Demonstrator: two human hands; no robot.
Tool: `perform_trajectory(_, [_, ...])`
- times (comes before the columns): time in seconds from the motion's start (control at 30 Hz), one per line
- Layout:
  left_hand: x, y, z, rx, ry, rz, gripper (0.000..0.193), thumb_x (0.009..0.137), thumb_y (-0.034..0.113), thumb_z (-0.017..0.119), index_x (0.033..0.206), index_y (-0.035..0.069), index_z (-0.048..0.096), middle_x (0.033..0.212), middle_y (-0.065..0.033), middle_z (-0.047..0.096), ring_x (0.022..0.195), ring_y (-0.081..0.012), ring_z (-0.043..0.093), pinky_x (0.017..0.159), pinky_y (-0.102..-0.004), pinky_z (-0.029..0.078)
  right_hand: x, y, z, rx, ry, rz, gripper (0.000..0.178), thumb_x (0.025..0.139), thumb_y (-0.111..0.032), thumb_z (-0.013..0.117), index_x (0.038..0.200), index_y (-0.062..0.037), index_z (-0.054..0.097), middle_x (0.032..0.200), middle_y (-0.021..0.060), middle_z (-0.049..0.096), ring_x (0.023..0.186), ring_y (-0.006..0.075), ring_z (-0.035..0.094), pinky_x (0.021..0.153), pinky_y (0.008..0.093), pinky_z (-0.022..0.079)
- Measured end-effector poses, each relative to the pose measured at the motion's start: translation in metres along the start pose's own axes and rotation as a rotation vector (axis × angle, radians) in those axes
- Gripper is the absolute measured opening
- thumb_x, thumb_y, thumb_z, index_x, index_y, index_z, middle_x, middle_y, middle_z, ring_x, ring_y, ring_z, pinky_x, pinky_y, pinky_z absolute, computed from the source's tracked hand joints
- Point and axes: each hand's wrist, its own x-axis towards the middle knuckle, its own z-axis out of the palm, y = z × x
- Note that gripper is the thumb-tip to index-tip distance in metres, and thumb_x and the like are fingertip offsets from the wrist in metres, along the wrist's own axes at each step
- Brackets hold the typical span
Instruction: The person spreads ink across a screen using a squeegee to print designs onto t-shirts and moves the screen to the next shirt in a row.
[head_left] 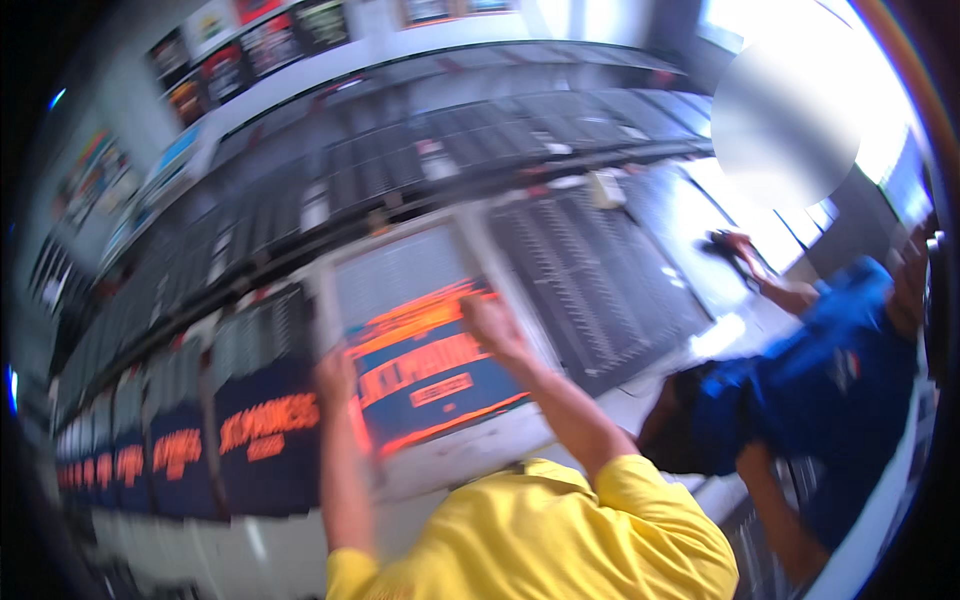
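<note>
A screen-printing frame (465, 225) with pale edges and orange ink smeared on its mesh lies tilted on the long table in front of me. My left hand (337, 378) grips its left side. On the opposite side, my right hand (490, 326) is closed round the edge, though motion smears the fingers. Orange block lettering shows through the mesh on dark blue. Just left of the frame lies a dark fabric panel (265, 470) with matching orange print.
Several more printed dark panels (180, 485) run along the table to the left. A dark board (600, 280) lies to the right. A co-worker in a blue shirt (800, 400) leans in at the right, one hand (735, 247) over the table. Another row of dark boards (370, 170) stands behind.
</note>
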Motion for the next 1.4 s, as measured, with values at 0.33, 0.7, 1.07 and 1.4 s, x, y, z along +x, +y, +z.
perform_trajectory(0.33, [-0.008, 0.012, -0.005, 0.217, 0.105, 0.458, 0.038, 0.098, 0.018, 0.044, 0.074, -0.008, 0.059, 0.063, -0.0269, 0.055, 0.061, -0.0456, 0.056, 0.054, -0.0495, 0.04, 0.005, -0.039, -0.015, -0.139, -0.255, -0.045, 0.024, 0.088, -0.02, 0.048, 0.074, -0.0046, 0.059, 0.068, 0.0156, 0.064, 0.065, 0.0341, 0.065, 0.054, 0.049, 0.047])
perform_trajectory(0.7, [0.018, -0.019, -0.025, -0.367, 0.073, 0.383, 0.064, 0.104, 0.044, 0.023, 0.147, -0.003, 0.029, 0.153, -0.0184, 0.028, 0.143, -0.0289, 0.024, 0.116, -0.0404, 0.016, 0.014, -0.052, -0.013, -0.121, 0.049, -0.244, 0.052, 0.101, -0.034, 0.041, 0.144, -0.0048, 0.037, 0.154, 0.0164, 0.027, 0.141, 0.0387, 0.027, 0.115, 0.0471, 0.025])
perform_trajectory(1.07, [-0.015, -0.027, -0.024, -0.158, 0.248, 0.33, 0.054, 0.104, 0.026, 0.04, 0.058, 0.0, 0.034, 0.047, -0.0015, 0.03, 0.044, -0.0164, 0.027, 0.046, -0.04, 0.022, -0.001, -0.061, -0.026, 0.0, -0.265, -0.078, 0.024, 0.091, -0.024, 0.05, 0.08, -0.005, 0.061, 0.068, 0.0149, 0.061, 0.064, 0.0355, 0.062, 0.057, 0.047, 0.049])
perform_trajectory(1.4, [-0.036, -0.054, -0.044, -0.066, 0.318, 0.27, 0.055, 0.105, 0.028, 0.036, 0.058, 0.0, 0.04, 0.048, -0.0029, 0.035, 0.044, -0.0164, 0.03, 0.046, -0.0372, 0.024, -0.017, -0.078, 0.005, -0.072, -0.342, -0.084, 0.024, 0.092, -0.024, 0.052, 0.096, -0.0019, 0.061, 0.097, 0.0197, 0.067, 0.088, 0.0353, 0.066, 0.074, 0.0486, 0.053])
